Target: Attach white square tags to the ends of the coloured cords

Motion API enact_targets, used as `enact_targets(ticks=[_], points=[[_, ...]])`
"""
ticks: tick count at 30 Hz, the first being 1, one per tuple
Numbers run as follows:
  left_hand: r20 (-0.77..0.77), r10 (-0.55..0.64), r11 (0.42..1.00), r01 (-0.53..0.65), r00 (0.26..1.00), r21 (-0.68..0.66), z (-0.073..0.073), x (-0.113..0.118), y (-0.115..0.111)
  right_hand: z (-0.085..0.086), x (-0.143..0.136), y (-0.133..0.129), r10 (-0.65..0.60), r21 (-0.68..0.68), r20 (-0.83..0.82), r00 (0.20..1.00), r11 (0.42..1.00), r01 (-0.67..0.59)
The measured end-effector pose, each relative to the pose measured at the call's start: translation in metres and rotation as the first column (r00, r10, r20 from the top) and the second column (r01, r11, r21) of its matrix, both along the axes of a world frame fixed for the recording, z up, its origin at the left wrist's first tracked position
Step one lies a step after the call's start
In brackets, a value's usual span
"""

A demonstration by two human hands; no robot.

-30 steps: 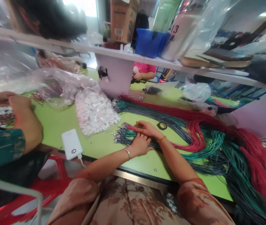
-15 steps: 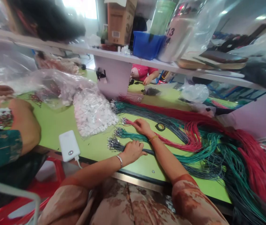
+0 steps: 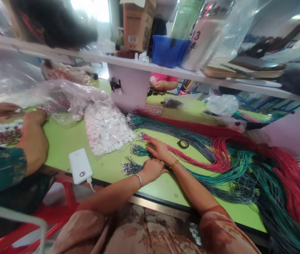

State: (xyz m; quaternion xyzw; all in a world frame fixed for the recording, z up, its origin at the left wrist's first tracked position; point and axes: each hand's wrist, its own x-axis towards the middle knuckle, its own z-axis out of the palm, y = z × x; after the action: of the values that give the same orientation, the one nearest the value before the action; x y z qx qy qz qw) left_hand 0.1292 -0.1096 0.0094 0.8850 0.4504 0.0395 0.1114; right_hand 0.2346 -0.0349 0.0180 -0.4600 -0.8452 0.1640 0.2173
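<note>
My left hand [image 3: 153,171] is closed over the dark grey wire bundle [image 3: 132,167] near the table's front edge; its metal-tipped ends stick out to the left. Just beyond it, my right hand [image 3: 161,151] lies over the green wire bundle [image 3: 140,150], fingertips parted, one of them touching the green wires. Its palm side is hidden. Farther back lies the red wire bundle [image 3: 146,136], passing behind my right hand's fingers. All three bundles have metal tips at the left and run right into a large tangle of wires [image 3: 245,169].
A bag of white connectors [image 3: 107,128] and a white power bank [image 3: 80,165] lie left. Black tape [image 3: 183,143] sits behind my right hand. A shelf [image 3: 128,61] spans the back. A co-worker's arm [image 3: 35,143] rests at far left; another person's hand [image 3: 160,85] shows beyond.
My right hand has let go of the red bundle and moved toward me, onto the green one. My left hand stays on the grey bundle. The view has shifted slightly.
</note>
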Motion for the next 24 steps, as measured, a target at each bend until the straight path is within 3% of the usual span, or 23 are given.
enact_targets(ticks=[6,10,12,14,16,18,20,24], points=[[0.043,-0.221,0.973,0.217,0.974,0.081,0.002,-0.015,-0.001,-0.009,0.011,0.006,0.189,-0.084,-0.073,0.979,0.977,-0.195],[0.087,-0.246,0.965,0.235,0.965,0.12,0.01,-0.02,0.009,-0.018,0.021,0.016,0.151,-0.022,-0.054,0.987,0.988,-0.152],[0.143,-0.132,0.986,0.114,0.981,0.124,0.018,-0.028,0.02,-0.021,0.024,0.021,0.132,0.015,-0.03,0.991,0.991,-0.131],[0.173,0.115,0.985,-0.135,0.978,0.106,0.026,-0.044,0.034,-0.024,0.025,0.024,0.122,0.048,-0.007,0.993,0.991,-0.122],[0.129,0.421,0.898,-0.433,0.898,0.081,0.034,-0.07,0.05,-0.026,0.023,0.025,0.1,0.073,0.006,0.995,0.992,-0.1],[-0.007,0.665,0.747,-0.665,0.747,0.021,0.039,-0.098,0.065,-0.026,0.022,0.024,0.064,0.085,0.013,0.998,0.994,-0.065],[-0.026,0.749,0.662,-0.747,0.662,0.054,0.04,-0.12,0.077,-0.026,0.02,0.022,0.034,0.081,0.02,0.999,0.996,-0.036],[0.115,0.768,0.611,-0.775,0.63,0.159,0.027,-0.129,0.098,-0.018,0.019,0.014,0.027,0.053,0.018,0.999,0.998,-0.028]])
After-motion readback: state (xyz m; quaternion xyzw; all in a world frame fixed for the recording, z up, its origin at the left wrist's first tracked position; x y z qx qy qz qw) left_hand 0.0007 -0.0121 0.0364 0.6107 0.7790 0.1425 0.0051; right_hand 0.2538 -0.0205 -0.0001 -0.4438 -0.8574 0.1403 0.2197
